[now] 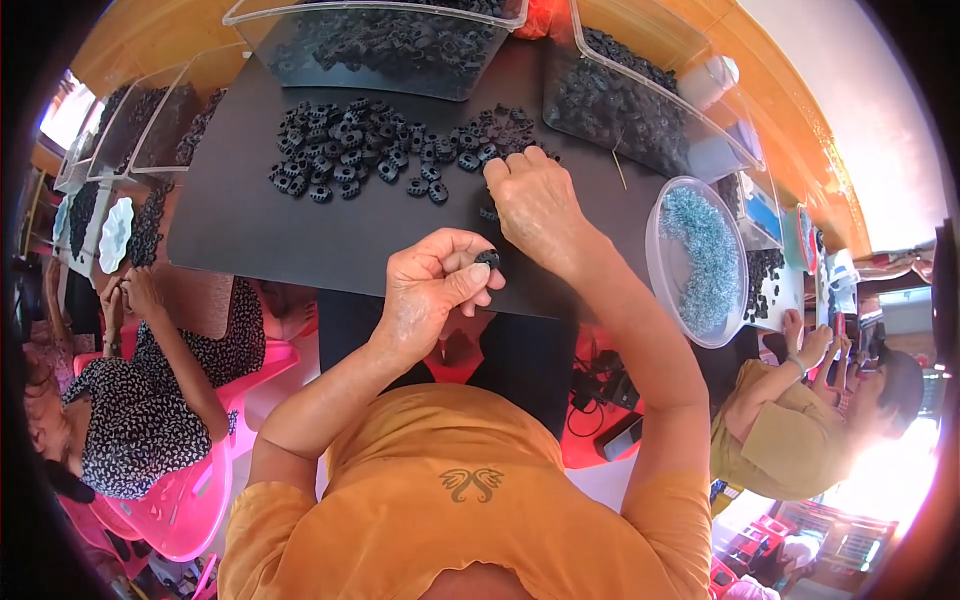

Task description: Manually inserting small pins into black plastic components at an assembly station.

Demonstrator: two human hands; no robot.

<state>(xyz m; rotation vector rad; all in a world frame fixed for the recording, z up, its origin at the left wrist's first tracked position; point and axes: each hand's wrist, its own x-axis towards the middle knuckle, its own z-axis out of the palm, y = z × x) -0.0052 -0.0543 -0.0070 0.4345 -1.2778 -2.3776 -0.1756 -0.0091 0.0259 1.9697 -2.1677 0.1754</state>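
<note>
My left hand [425, 290] pinches a small black plastic part [487, 258] between thumb and forefinger, just over the table's near edge. Beyond it and to the right, my right hand [540, 205] is held low over the black table [235, 200], back up and fingers curled down. Its fingertips are mostly hidden, so whatever they grip cannot be made out. A loose pile of black parts [345, 145] spreads across the table, ovals with openings in them. The pile's right end [500, 125] lies right beside my right hand's fingers.
Clear bins of black parts stand at the far edge [375, 90] and far right [640, 120]. Right of my forearm is a round tub [655, 250] of tiny pale-blue pieces. People work at the left [150, 390] and right [790, 430]. A thin stick [620, 170] leans by the right bin.
</note>
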